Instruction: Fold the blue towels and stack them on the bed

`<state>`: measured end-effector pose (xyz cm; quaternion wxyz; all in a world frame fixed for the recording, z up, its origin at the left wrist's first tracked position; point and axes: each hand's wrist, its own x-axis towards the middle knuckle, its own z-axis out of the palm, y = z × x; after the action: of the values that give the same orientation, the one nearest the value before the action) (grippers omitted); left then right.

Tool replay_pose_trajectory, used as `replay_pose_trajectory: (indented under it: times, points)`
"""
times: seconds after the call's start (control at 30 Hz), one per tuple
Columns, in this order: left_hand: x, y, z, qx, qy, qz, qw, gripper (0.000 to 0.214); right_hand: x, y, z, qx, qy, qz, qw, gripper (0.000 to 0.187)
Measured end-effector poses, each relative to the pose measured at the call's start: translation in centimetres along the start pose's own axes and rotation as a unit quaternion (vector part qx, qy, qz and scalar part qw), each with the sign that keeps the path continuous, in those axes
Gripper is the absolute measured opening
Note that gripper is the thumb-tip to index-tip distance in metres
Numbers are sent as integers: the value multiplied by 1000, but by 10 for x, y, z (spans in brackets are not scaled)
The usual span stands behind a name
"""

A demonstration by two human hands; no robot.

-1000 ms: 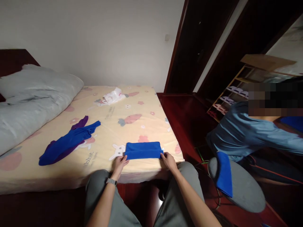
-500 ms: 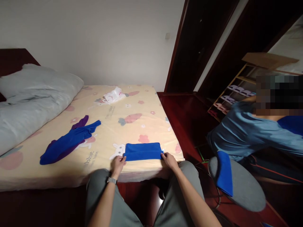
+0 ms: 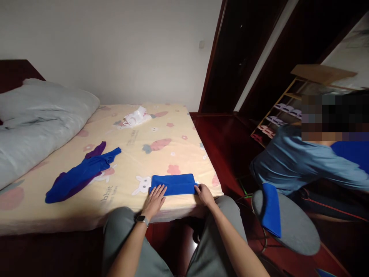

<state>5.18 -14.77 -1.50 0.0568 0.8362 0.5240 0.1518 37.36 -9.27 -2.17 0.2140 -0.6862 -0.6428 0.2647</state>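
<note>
A folded blue cloth point(image 3: 176, 183) lies near the front edge of the bed point(image 3: 138, 154), which has a yellow cartoon-print sheet. My left hand point(image 3: 156, 198) rests flat on the cloth's near left part, fingers stretched out and together. My right hand point(image 3: 204, 193) pinches the cloth's right end. My knees in grey trousers sit just below the bed edge.
A loose blue and purple cloth pile point(image 3: 80, 175) lies left on the bed, a white plastic bag point(image 3: 135, 116) at the far end, a grey duvet point(image 3: 37, 119) at the left. A grey stool point(image 3: 288, 223) with a blue cloth point(image 3: 271, 209) stands right. A person in blue point(image 3: 302, 163) leans beside a shoe rack point(image 3: 276, 123).
My left hand let go of the cloth's left end and moved right, laying flat on top of it. My right hand stays at the right end. The person at right shifted slightly.
</note>
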Motion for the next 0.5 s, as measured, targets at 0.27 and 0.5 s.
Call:
replay_pose_trajectory:
  times: [0.27, 0.5]
  points:
    - [-1, -14, -1, -1, -24, 24, 999, 55, 2, 5, -10, -53, -38, 8, 998, 40]
    - [1, -8, 1, -1, 14, -12, 1000, 61, -14, -20, -5, -132, 82, -64, 986, 32]
